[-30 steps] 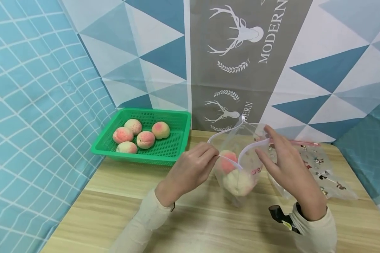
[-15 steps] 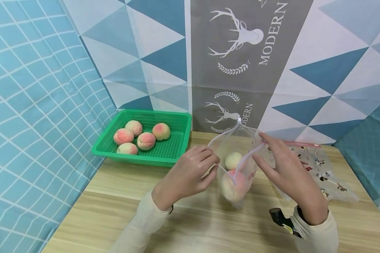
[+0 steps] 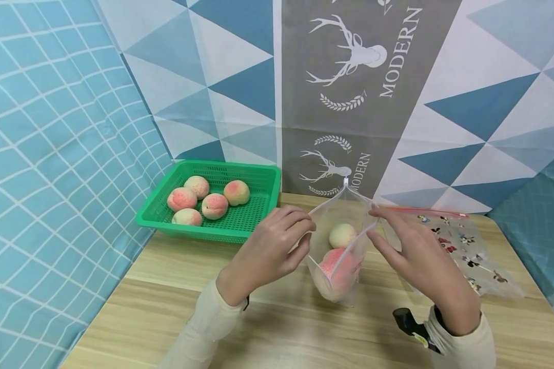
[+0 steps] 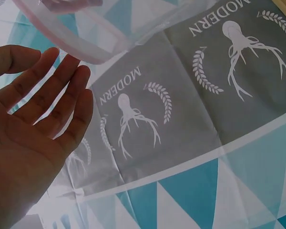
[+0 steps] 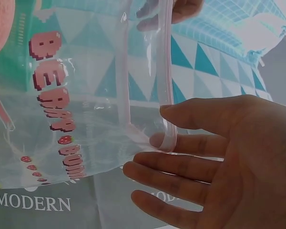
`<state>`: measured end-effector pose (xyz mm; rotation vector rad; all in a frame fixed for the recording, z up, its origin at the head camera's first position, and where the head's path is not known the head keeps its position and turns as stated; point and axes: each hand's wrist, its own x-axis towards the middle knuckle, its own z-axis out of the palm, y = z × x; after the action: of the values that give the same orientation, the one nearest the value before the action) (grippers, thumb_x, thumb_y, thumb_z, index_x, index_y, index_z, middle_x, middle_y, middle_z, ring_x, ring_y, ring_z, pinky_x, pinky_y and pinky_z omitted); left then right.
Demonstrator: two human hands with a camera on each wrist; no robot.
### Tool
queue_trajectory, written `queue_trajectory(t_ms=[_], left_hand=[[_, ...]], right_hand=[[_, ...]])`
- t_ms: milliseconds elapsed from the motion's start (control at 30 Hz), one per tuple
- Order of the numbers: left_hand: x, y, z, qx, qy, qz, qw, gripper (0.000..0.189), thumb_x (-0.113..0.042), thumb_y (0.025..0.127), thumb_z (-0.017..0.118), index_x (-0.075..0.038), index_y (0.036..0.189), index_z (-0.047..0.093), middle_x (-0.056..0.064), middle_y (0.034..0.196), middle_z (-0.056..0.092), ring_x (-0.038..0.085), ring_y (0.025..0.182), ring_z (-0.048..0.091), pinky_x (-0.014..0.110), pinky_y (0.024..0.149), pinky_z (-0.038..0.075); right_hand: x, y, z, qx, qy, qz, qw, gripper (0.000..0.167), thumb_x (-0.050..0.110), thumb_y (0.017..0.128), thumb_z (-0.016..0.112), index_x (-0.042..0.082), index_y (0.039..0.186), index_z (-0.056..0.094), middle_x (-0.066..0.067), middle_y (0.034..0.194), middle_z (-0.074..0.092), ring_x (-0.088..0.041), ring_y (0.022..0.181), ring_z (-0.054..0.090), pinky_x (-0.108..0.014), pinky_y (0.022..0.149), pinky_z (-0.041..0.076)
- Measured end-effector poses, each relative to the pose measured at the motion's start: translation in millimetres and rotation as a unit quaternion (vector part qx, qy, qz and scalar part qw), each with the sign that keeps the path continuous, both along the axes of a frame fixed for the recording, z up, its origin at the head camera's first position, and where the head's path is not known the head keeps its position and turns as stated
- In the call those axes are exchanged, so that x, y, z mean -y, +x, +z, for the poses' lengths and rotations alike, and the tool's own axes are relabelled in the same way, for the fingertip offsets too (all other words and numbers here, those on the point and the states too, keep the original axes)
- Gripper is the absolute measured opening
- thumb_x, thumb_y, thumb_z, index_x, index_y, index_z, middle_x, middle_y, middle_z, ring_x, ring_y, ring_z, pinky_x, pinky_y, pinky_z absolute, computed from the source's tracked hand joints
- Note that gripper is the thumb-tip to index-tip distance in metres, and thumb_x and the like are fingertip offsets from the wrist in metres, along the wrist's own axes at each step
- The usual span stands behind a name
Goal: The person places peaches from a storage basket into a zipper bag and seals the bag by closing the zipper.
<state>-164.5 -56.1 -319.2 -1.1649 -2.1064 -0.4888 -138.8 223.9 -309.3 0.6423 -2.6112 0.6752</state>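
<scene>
A clear zip bag [image 3: 321,218] with a white zip edge and pink print stands open at its top on the table, its slider at the far end. Peaches [image 3: 342,236] lie inside it, one pale behind a pinker one. On the bag's left rim, my left hand [image 3: 277,243] rests its fingertips; in the left wrist view its fingers are loosely bent and the thumb stands apart from them. My right hand [image 3: 420,251] holds the right rim between thumb and index finger. Through the plastic the index fingertip [image 5: 157,140] shows, while the other fingers are spread.
At the back left stands a green basket [image 3: 263,230] with several peaches [image 3: 214,206] in it. Under and beyond my right hand lies a flat zip bag [image 3: 477,241] with a red zip and cartoon prints. Patterned cloth walls [image 3: 240,61] border the wooden table [image 3: 175,287].
The peaches have shifted inside the bag, and its mouth has swung round a little towards the left. My right hand has moved slightly left with the rim; my left hand has shifted slightly left.
</scene>
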Motion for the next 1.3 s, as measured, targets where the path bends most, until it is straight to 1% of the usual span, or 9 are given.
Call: queue_trajectory(t_ms=[233, 367, 500, 600, 700, 767, 1000, 1133, 1300], left_hand=[[11.2, -11.5, -0.5, 0.023, 0.023, 0.013, 0.9994, 0.013, -0.005, 0.091, 0.060, -0.007, 0.100, 0.071, 0.002, 0.099, 0.067, 0.019, 0.098, 0.060, 0.033, 0.087, 0.049], [18.6, -18.8, -3.0, 0.042, 0.020, 0.033, 0.9984, 0.015, -0.005, 0.092, 0.060, -0.007, 0.103, 0.070, 0.003, 0.102, 0.067, 0.019, 0.098, 0.060, 0.034, 0.090, 0.050], [24.0, -24.5, -4.5, 0.055, 0.018, 0.047, 0.9972, 0.016, -0.004, 0.092, 0.059, -0.005, 0.105, 0.069, 0.004, 0.104, 0.067, 0.021, 0.100, 0.061, 0.036, 0.098, 0.048], [27.4, -29.1, -5.6, 0.068, 0.021, 0.050, 0.9962, 0.018, -0.003, 0.092, 0.059, -0.005, 0.107, 0.069, 0.005, 0.104, 0.069, 0.021, 0.100, 0.061, 0.035, 0.098, 0.049], [30.8, -34.4, -6.9, 0.077, 0.025, 0.055, 0.9952, 0.019, -0.003, 0.093, 0.058, -0.006, 0.109, 0.068, 0.004, 0.104, 0.070, 0.021, 0.100, 0.062, 0.034, 0.090, 0.051], [33.3, -38.1, -8.1, 0.083, 0.026, 0.061, 0.9943, 0.019, -0.004, 0.094, 0.057, -0.005, 0.110, 0.068, 0.005, 0.105, 0.070, 0.022, 0.101, 0.062, 0.035, 0.089, 0.052], [45.7, -48.4, -10.1, 0.114, 0.023, 0.105, 0.9876, 0.020, -0.009, 0.097, 0.059, -0.007, 0.115, 0.067, 0.007, 0.117, 0.067, 0.025, 0.114, 0.060, 0.038, 0.095, 0.052], [55.2, -54.8, -12.2, 0.136, 0.028, 0.115, 0.9837, 0.022, -0.012, 0.098, 0.059, -0.006, 0.118, 0.066, 0.008, 0.121, 0.065, 0.025, 0.117, 0.058, 0.040, 0.096, 0.051], [66.9, -63.7, -17.0, 0.167, 0.042, 0.122, 0.9774, 0.024, -0.011, 0.098, 0.060, -0.004, 0.120, 0.065, 0.009, 0.122, 0.065, 0.027, 0.117, 0.058, 0.043, 0.098, 0.049]], right_hand=[[1.0, -0.5, -1.5, -0.016, 0.001, 0.013, 0.9998, 0.038, 0.021, 0.097, 0.066, 0.010, 0.133, 0.059, -0.010, 0.133, 0.062, -0.035, 0.123, 0.057, -0.058, 0.096, 0.043], [1.5, -0.7, -2.6, -0.021, 0.003, 0.016, 0.9996, 0.038, 0.020, 0.097, 0.066, 0.010, 0.133, 0.059, -0.010, 0.132, 0.062, -0.034, 0.122, 0.057, -0.058, 0.096, 0.044], [1.9, -0.4, -3.4, -0.024, 0.000, 0.019, 0.9995, 0.038, 0.019, 0.096, 0.068, 0.010, 0.131, 0.060, -0.010, 0.131, 0.063, -0.034, 0.122, 0.057, -0.057, 0.096, 0.044], [2.4, -0.6, -3.6, -0.028, -0.003, 0.021, 0.9994, 0.038, 0.018, 0.094, 0.070, 0.010, 0.130, 0.062, -0.010, 0.130, 0.064, -0.033, 0.122, 0.058, -0.056, 0.095, 0.045], [3.0, -1.3, -3.7, -0.034, -0.005, 0.023, 0.9991, 0.037, 0.020, 0.093, 0.071, 0.009, 0.128, 0.063, -0.009, 0.128, 0.065, -0.032, 0.121, 0.059, -0.055, 0.094, 0.046], [3.4, -1.9, -3.6, -0.036, -0.007, 0.025, 0.9990, 0.037, 0.021, 0.093, 0.072, 0.010, 0.127, 0.063, -0.009, 0.127, 0.066, -0.032, 0.119, 0.060, -0.055, 0.094, 0.046], [4.1, -2.2, -2.6, -0.035, -0.003, 0.022, 0.9992, 0.037, 0.024, 0.093, 0.072, 0.010, 0.127, 0.064, -0.009, 0.125, 0.067, -0.032, 0.114, 0.063, -0.053, 0.089, 0.048], [4.0, -2.2, -2.9, -0.032, -0.002, 0.020, 0.9993, 0.038, 0.025, 0.093, 0.072, 0.010, 0.127, 0.064, -0.010, 0.125, 0.067, -0.032, 0.113, 0.064, -0.054, 0.088, 0.049], [3.7, -3.0, -4.1, -0.033, -0.004, 0.028, 0.9991, 0.036, 0.023, 0.092, 0.073, 0.011, 0.125, 0.065, -0.008, 0.123, 0.068, -0.030, 0.111, 0.064, -0.052, 0.088, 0.049]])
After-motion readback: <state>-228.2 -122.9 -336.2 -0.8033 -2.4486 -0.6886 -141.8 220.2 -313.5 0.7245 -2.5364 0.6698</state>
